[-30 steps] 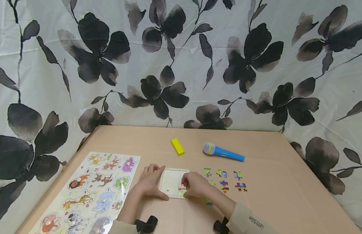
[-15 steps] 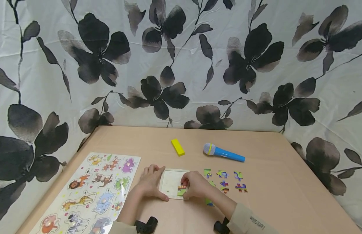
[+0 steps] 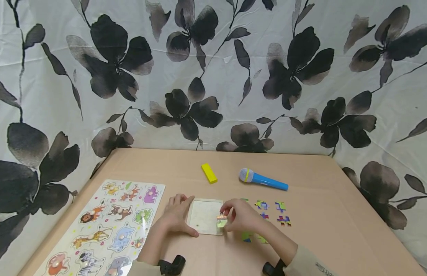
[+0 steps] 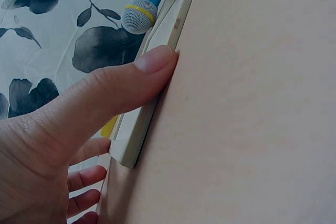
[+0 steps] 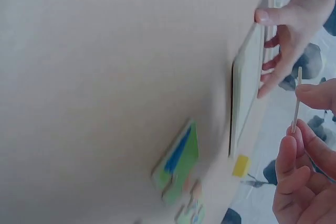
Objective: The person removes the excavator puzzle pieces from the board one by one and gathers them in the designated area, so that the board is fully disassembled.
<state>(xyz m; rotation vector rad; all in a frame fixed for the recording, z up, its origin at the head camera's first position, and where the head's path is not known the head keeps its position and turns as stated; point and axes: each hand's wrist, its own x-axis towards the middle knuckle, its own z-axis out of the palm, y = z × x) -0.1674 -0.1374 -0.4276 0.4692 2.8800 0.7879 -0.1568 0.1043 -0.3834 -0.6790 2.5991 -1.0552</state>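
A shallow white puzzle tray (image 3: 202,217) lies on the table. My left hand (image 3: 179,215) holds it along its left side, thumb at the near edge and fingers toward the far corner. In the left wrist view the thumb (image 4: 123,80) presses against the tray's rim (image 4: 137,135). My right hand (image 3: 241,216) pinches a small printed jigsaw piece (image 3: 221,220) between thumb and fingers, above the tray's right edge. From the right wrist view that piece (image 5: 297,100) shows edge-on, raised off the table. More jigsaw pieces (image 3: 280,207) lie to the right, some hidden behind the right hand.
A yellow block (image 3: 209,173) and a blue toy microphone (image 3: 263,179) lie beyond the tray. An animal sticker sheet (image 3: 110,226) covers the table's left side. Behind the table (image 3: 320,184) hangs a flowered cloth (image 3: 241,115).
My right hand has lifted the jigsaw piece off the tray's lower right part and moved it right. The left hand has stayed on the tray.
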